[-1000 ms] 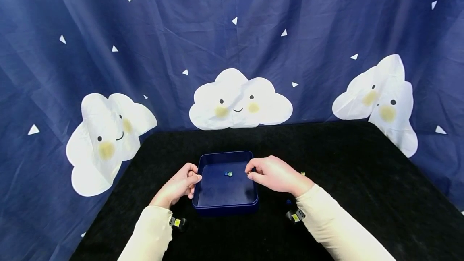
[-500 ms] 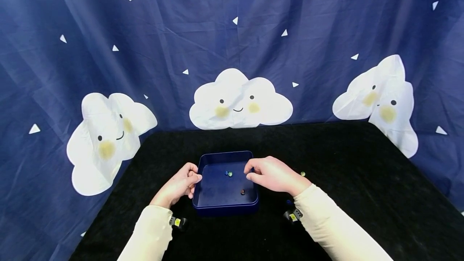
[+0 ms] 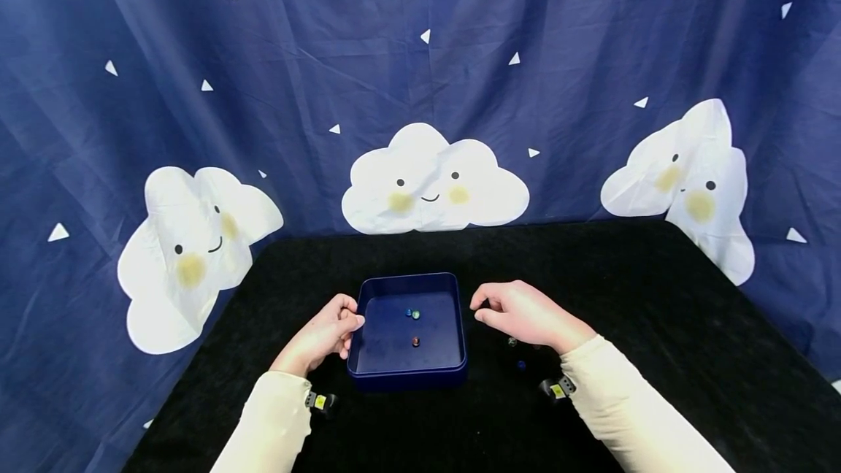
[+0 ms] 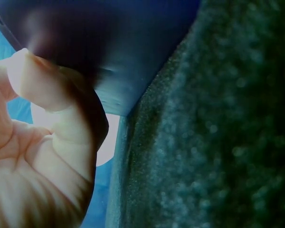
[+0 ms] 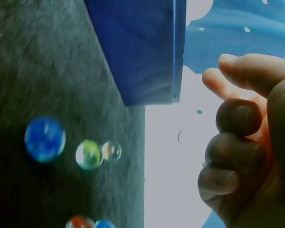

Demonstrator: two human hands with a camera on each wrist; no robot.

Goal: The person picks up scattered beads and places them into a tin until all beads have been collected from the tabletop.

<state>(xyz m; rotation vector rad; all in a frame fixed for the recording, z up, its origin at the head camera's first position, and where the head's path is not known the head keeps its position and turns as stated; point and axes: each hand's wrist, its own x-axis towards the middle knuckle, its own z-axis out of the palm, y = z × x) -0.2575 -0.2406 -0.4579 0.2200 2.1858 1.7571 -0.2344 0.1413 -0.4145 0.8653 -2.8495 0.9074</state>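
In the head view a shallow dark blue box (image 3: 409,379) rests on the black tabletop. My left hand (image 3: 318,334) grips its left wall between thumb and fingers; the left wrist view shows the thumb (image 4: 40,83) against the blue side. Inside lie a blue marble (image 3: 408,312), a green marble (image 3: 416,315) touching or close beside it, and a reddish-brown marble (image 3: 416,341) nearer the front. Just right of the box, my right hand (image 3: 528,312) hovers with loosely bent fingers and nothing between thumb and forefinger.
More marbles lie on the black cloth below the right hand: a large blue one (image 5: 44,138), a yellow-green one (image 5: 89,154), a clear one (image 5: 112,151), and a red one (image 5: 80,222) beside a small blue one (image 5: 104,224). A blue curtain (image 3: 473,79) with white clouds hangs behind.
My right hand has let go of the reddish-brown marble, which dropped into the box and rolled left. The hand has then moved right, off the box. My left hand has stayed put.
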